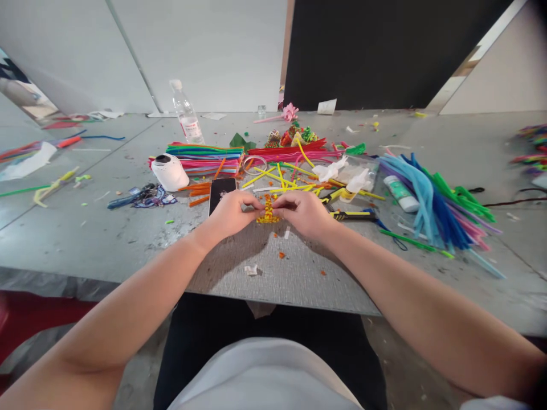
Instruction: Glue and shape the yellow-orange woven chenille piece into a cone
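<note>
Grey tabletop (106,228) with a woven texture fills the view, strewn with small clippings and backed by pale wall panels and a large black board (384,51). Both hands meet above its near part. The left hand (233,213) and the right hand (301,210) pinch a small yellow-and-orange pipe-cleaner piece (268,212) from either side, fingers closed narrowly on it, with the piece just between the fingertips and low over the table. It looks fuzzy and coiled, mostly yellow with orange flecks, short and upright; finer detail cannot be made out.

Just beyond the left fingers lies a dark phone (221,191), and past it a white tape roll (170,172) and a flat stack of coloured pipe cleaners (205,156). Beyond the right fingers are loose yellow pipe cleaners (277,176) and a yellow-handled tool (352,214). Farther out on the right hand's side sits a heap of blue, green and pink pipe cleaners (436,208). A clear plastic bottle (187,117) stands well beyond the fingers.
</note>
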### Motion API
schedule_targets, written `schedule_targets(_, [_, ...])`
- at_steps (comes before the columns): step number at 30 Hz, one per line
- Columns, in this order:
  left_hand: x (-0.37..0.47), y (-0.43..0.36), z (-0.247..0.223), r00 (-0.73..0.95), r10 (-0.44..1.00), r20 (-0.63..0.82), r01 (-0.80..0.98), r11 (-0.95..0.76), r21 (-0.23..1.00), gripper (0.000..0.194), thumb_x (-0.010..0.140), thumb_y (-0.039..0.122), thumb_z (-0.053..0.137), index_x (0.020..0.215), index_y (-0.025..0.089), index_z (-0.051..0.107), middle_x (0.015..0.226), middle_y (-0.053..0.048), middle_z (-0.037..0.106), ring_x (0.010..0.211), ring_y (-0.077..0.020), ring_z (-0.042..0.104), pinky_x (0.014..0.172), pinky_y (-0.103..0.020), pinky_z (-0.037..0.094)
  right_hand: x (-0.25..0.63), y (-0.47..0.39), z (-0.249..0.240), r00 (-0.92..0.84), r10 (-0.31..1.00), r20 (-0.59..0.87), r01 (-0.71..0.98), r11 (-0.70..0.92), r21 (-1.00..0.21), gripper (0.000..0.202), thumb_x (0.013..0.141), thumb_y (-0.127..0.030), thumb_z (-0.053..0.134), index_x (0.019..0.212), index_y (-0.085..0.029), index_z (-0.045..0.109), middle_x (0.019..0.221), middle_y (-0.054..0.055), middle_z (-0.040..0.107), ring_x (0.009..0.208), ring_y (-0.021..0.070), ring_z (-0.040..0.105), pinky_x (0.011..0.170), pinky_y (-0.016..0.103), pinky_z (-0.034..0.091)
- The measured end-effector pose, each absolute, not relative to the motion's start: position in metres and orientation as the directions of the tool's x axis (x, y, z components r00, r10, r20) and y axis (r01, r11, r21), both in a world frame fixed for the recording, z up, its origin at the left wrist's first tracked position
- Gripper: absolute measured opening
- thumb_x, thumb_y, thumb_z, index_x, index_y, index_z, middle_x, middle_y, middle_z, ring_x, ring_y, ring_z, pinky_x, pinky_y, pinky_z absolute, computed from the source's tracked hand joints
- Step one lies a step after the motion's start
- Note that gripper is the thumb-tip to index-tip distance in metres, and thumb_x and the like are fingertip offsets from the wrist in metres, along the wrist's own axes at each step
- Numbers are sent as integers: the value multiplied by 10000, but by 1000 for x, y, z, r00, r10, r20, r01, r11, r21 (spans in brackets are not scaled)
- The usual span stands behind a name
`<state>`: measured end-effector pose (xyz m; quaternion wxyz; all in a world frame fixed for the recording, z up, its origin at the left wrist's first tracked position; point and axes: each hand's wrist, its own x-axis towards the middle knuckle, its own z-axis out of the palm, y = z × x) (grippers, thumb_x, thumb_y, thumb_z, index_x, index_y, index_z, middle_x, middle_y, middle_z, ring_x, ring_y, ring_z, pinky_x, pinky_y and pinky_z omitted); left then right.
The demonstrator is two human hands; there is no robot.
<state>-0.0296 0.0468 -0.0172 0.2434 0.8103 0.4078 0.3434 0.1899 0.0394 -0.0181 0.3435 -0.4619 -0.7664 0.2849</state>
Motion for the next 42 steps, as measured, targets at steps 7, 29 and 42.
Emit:
schedule_targets(7, [-35, 47, -16, 483, 811, 331, 456, -555, 696, 23, 832, 243, 809, 850, 235, 821, 1136, -69, 783, 1032, -226, 727, 1002, -405, 545, 205, 41, -7, -434, 881, 190, 523, 418, -743, 100, 797, -168, 770, 873, -227, 797, 902, 31, 801, 835, 203, 734, 780, 326, 546])
schedule_targets(29, [-35, 51, -21, 488, 804, 340, 515, -579, 632, 57, 783, 203, 840, 830, 233, 832, 1382, -96, 678, 1278, -330, 617, 1144, -558, 400, 194, 32, -3, -463, 846, 265, 575, 514, -636, 88, 817, -116, 702, 814, -179, 764, 844, 56, 771, 788, 188, 694, 755, 316, 492])
schedule_targets(42, [-36, 40, 3, 386, 917, 103, -235, -10, 972, 307, 672, 129, 813, 807, 200, 547, 1165, -84, 776, 1053, -203, 666, 734, -267, 427, 244, 62, 32, -477, 862, 170, 832, 505, -231, 289, 883, -345, 741, 1129, -196, 747, 1125, 85, 758, 1000, 227, 702, 871, 317, 547])
